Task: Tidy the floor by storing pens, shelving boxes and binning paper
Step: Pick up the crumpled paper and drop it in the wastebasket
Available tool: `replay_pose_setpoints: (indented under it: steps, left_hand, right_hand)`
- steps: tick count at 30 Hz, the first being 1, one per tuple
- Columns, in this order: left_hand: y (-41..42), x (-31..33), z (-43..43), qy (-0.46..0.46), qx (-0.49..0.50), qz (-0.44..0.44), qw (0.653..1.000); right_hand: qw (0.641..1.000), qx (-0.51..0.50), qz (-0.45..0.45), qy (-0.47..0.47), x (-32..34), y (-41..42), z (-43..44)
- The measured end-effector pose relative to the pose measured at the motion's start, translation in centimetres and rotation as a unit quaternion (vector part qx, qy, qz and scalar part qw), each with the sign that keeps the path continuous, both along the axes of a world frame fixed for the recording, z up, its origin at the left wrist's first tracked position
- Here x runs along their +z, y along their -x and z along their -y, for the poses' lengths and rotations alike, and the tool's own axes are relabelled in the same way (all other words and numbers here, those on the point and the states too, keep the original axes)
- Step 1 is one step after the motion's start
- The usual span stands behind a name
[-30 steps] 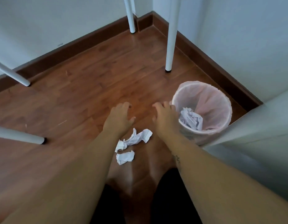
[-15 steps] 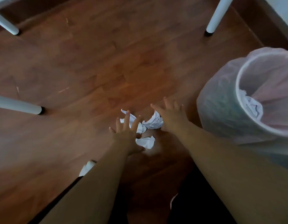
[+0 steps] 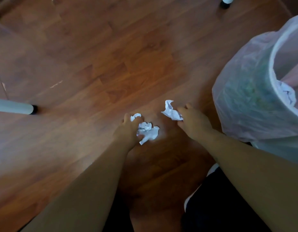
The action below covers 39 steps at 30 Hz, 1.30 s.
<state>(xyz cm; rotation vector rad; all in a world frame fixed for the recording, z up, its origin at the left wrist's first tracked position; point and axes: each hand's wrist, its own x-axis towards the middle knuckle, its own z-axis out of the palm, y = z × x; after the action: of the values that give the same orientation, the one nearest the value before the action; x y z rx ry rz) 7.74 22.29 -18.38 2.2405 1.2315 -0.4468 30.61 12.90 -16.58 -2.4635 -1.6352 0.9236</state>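
Down low, left hand (image 3: 128,129) grips crumpled paper (image 3: 147,131), right hand (image 3: 193,122) grips another wad (image 3: 170,111) beside the lined bin (image 3: 245,97)

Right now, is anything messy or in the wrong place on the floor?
Yes. Crumpled paper lies on the floor instead of in the bin: one wad at the left hand, another wad at the right hand.

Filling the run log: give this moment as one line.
phase: gathering paper | left hand: closing on crumpled paper | right hand: gripping paper scrap | bin: right, paper inside
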Motion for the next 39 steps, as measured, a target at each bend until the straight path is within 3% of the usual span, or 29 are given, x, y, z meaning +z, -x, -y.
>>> replay_pose_setpoints:
  steps: [4, 10, 13, 15, 18, 20, 27, 30, 33, 35, 39]
  left_hand:
    - [0.6, 0.7, -0.6, 0.049, 0.015, 0.069, 0.996]
    - [0.7, 2.3, -1.1, 0.044, 0.057, 0.123, 0.990]
    - [0.6, 2.7, -0.4, 0.035, 0.038, 0.141, 0.989]
    - [0.6, 2.3, 0.4, 0.023, 0.008, 0.100, 0.995]
    - [0.5, 0.3, 1.9, -0.012, -0.067, -0.029, 0.997]
    - [0.1, -0.5, 2.6, -0.067, -0.091, -0.036, 0.993]
    - [-0.8, 0.2, 1.6, 0.097, -0.043, 0.114, 0.988]
    - [-1.9, 2.4, 0.3, 0.012, -0.041, 0.183, 0.982]
    - [-2.8, 5.2, -0.5, 0.004, -0.024, 0.217, 0.976]
    - [-3.2, 5.9, -0.5, 0.043, -0.026, 0.202, 0.978]
    - [-4.0, 6.1, 2.6, 0.088, -0.093, 0.060, 0.990]
  right_hand:
    - [0.998, -0.051, -0.022, -0.033, 1.1, -0.6, -0.2]
    - [0.996, -0.052, -0.069, -0.017, 2.8, 0.4, -1.4]
    - [0.990, -0.098, -0.096, -0.019, 3.5, 0.8, -1.7]
    - [0.987, -0.123, -0.106, -0.016, 3.4, 1.0, -1.4]
    - [0.989, -0.110, -0.094, 0.005, 2.0, 0.7, -0.3]
    - [0.993, -0.092, -0.068, 0.012, 1.2, 0.4, 0.5]
    - [0.992, -0.092, -0.083, 0.027, 2.3, -0.9, 1.6]
    - [0.985, -0.127, -0.118, -0.011, 5.5, -1.5, 0.6]
    - [0.963, -0.203, -0.171, -0.035, 8.3, -2.1, 0.4]
    - [0.952, -0.231, -0.193, -0.048, 9.0, -2.2, 1.2]
    - [0.964, -0.216, -0.148, -0.035, 8.4, -1.5, 3.7]
